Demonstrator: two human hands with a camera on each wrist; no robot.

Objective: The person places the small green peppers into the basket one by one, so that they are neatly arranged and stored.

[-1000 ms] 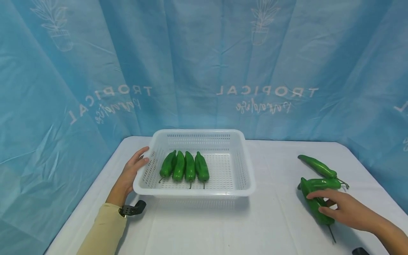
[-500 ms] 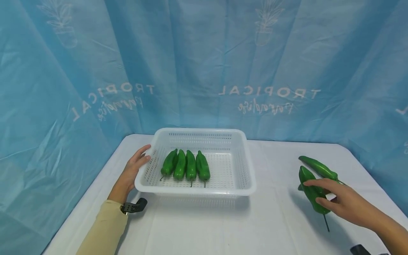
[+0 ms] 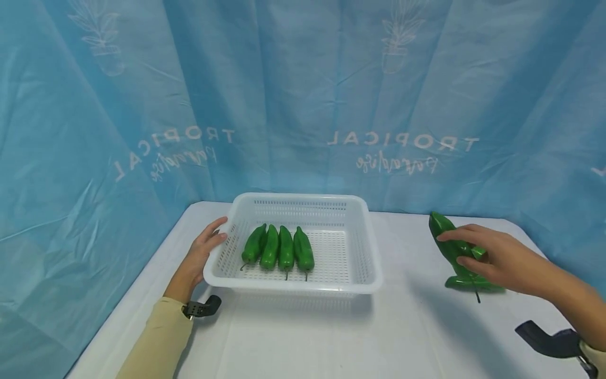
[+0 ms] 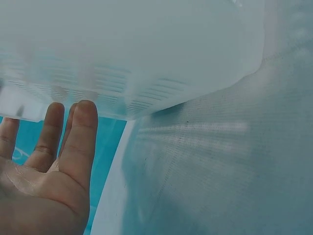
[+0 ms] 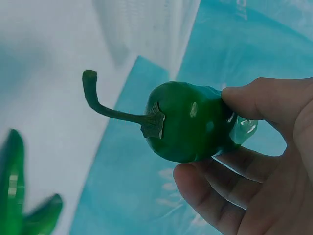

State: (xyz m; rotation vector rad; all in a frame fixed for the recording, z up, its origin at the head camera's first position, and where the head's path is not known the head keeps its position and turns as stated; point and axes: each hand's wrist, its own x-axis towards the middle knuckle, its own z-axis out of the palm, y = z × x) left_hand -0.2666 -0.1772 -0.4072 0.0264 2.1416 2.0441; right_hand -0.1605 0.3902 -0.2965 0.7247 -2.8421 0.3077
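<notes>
In the head view, my right hand [image 3: 502,258] pinches a long green pepper [image 3: 441,229] between thumb and fingers, above the table's right side. The right wrist view shows this pepper's rounded stem end and curved stem [image 5: 122,116] pointing away from the palm. Below it on the cloth lies another green pepper [image 3: 475,285]; one more is mostly hidden behind the hand. My left hand [image 3: 201,252] rests at the left side of a white perforated basket [image 3: 293,286]. Straight fingers [image 4: 83,132] touch its wall in the left wrist view. Several green peppers [image 3: 286,250] lie side by side inside, stems toward me.
White cloth covers the table [image 3: 303,337]. A blue printed curtain [image 3: 303,105] hangs right behind its back edge and along the left. A black wrist strap [image 3: 202,307] sits on the left wrist, another black device [image 3: 549,339] on the right.
My right hand has lifted the pepper off the others and carried it up and toward the back, slightly left. The left hand keeps its place on the basket.
</notes>
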